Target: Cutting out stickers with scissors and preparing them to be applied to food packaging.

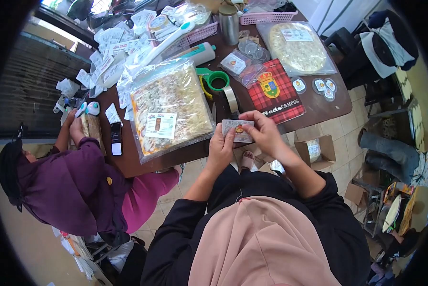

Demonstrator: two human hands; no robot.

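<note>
Near the table's front edge, my left hand (219,148) grips the left side of a small printed label (232,125), thumb on its face. My right hand (266,134) holds the same label at its right side, thumb and fingertips on it. The label bears writing and a small coloured picture. Just beyond my hands stands a tape dispenser with a pale roll of tape (230,99), beside a green tape holder (215,79). To the left lies a bagged square pizza (171,103) with a label on it. On the right is a red plaid notebook (276,93).
At the left, a co-worker in purple (67,186) holds a brown package (92,130) beside a phone (116,139). Loose labels (122,46), a steel tumbler (229,26), a bagged round pizza (296,46) and round stickers (325,88) lie farther back. An open carton (326,144) sits on the floor.
</note>
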